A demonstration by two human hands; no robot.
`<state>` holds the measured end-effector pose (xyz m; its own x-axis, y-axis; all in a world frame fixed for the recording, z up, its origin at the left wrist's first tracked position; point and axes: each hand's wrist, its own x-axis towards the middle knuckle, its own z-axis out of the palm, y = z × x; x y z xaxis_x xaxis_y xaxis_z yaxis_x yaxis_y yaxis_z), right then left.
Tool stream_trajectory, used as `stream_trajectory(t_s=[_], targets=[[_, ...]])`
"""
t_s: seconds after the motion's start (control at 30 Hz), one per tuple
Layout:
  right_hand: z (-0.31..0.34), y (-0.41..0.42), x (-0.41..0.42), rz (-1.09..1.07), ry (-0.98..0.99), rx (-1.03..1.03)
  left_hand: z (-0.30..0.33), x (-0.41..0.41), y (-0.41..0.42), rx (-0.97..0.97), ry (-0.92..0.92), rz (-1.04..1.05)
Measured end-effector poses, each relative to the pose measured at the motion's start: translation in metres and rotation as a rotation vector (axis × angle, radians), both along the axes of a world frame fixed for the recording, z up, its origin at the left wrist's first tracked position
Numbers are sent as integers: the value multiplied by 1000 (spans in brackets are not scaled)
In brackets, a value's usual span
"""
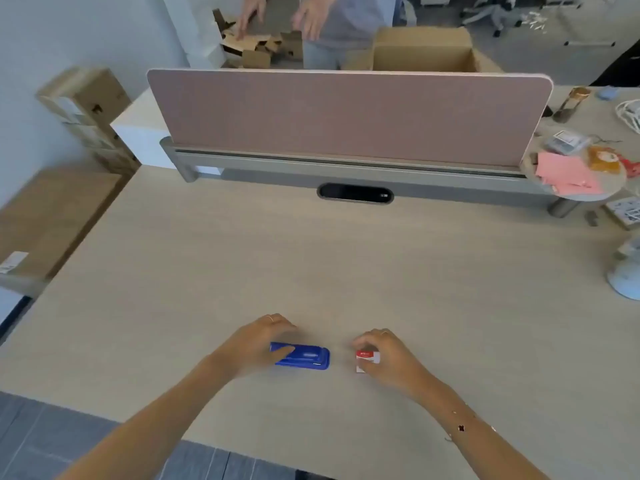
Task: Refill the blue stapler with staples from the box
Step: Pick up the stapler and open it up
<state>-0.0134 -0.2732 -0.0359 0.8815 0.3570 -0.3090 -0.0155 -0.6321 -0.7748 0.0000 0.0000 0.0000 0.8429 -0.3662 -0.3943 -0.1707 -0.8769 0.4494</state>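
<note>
A blue stapler (306, 356) lies flat and closed on the light wooden desk (311, 265), near its front edge. My left hand (254, 344) rests on the stapler's left end, thumb on top and fingers curled over its far side. To the right sits a small red and white staple box (366, 360). My right hand (388, 356) is closed around that box, covering its right side.
A pink divider panel (346, 116) runs across the back of the desk, with a dark cable slot (355, 194) before it. Pink papers and small items (575, 168) clutter the right side; a white lamp base (627, 278) stands at the right edge. Another person handles cardboard behind the divider.
</note>
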Motion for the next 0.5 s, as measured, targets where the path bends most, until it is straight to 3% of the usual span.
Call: stream_trajectory(t_s=[0.27,0.5], targets=[[-33,32,-6,44,-88,-30,-27,-7,-7,-25,-46,-102],[-57,56,-6,-48,-110,99,-49,-8,-17,-178,-78,-64]])
